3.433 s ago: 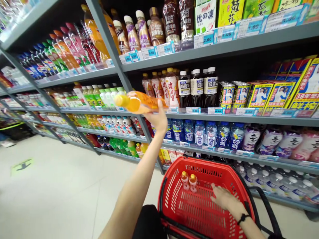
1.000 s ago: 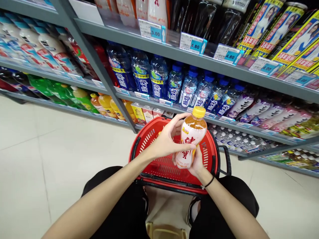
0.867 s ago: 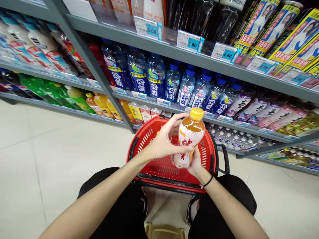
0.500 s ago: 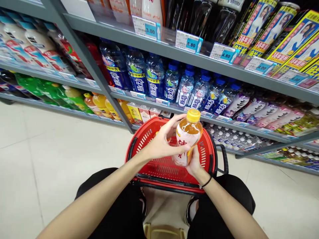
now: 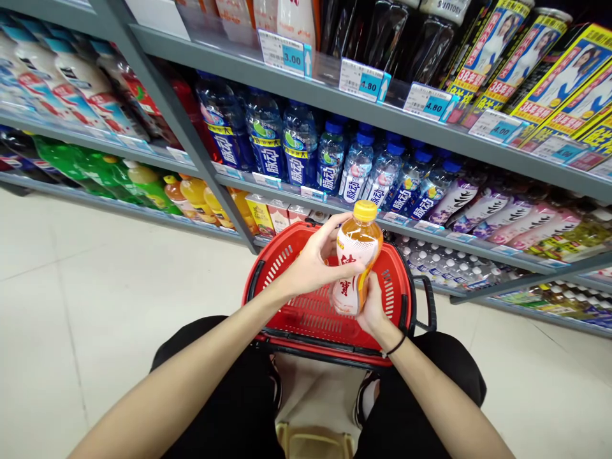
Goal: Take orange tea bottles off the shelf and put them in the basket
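A drink bottle (image 5: pixel 354 261) with a yellow cap, amber liquid and a pale label with red lettering is held nearly upright over a red shopping basket (image 5: pixel 282 319). My left hand (image 5: pixel 319 258) wraps round its left side, with the thumb across the label. My right hand (image 5: pixel 373 309) grips it low on the right side, its fingers mostly hidden behind the bottle. The slotted basket stands between my knees, and its black handle (image 5: pixel 427 303) sticks out at the right. Something small and orange, partly covered by my left hand, shows inside the basket.
Grey store shelves (image 5: pixel 306 76) run across in front, with price tags along their edges. Blue-capped bottles (image 5: pixel 329 156) stand just beyond the basket. Cans and boxes (image 5: pixel 554 83) fill the upper right. A small yellowish stool (image 5: pixel 315 440) shows under me on the tiled floor (image 5: pixel 119 287).
The bottle has turned a little in my hands, so more of the red lettering and an orange strip show. It has shifted slightly left and up in view.
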The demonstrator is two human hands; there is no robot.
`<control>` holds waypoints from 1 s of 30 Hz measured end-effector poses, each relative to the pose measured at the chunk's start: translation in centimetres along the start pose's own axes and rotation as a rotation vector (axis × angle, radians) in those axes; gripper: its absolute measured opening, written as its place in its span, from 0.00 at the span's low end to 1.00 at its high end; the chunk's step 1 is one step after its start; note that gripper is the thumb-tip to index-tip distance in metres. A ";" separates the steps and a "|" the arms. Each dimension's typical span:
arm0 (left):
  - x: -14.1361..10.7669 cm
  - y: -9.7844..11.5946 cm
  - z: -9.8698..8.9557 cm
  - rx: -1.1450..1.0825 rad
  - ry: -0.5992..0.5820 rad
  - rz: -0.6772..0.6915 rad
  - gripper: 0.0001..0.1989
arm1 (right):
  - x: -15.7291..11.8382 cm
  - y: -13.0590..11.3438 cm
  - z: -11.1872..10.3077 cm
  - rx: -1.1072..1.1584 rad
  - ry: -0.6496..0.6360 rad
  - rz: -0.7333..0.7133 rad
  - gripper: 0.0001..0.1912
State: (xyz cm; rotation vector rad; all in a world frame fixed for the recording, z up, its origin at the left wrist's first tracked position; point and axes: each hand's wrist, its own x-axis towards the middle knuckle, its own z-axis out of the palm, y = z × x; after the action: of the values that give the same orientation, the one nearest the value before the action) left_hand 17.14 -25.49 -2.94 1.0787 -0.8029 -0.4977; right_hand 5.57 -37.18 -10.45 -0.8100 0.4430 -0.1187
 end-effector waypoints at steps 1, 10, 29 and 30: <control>0.3 0.0 -0.1 -0.013 0.046 0.008 0.42 | -0.2 -0.4 0.2 -0.006 -0.022 0.022 0.29; 2.7 -0.2 -2.5 -0.130 0.621 -0.015 0.34 | -1.7 -3.8 2.1 0.080 -0.404 0.207 0.36; 2.6 0.8 -2.6 -0.287 0.513 -0.174 0.28 | -2.1 -3.5 2.3 -0.168 -0.356 -0.020 0.26; 2.5 0.9 -2.6 -0.288 0.514 -0.174 0.29 | -2.2 -3.4 2.3 -0.173 -0.351 -0.030 0.26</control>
State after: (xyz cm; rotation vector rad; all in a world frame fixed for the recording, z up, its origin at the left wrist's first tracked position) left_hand 20.75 -25.41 -1.93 0.9514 -0.1785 -0.4385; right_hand 4.76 -37.38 -5.84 -0.9861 0.1096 0.0354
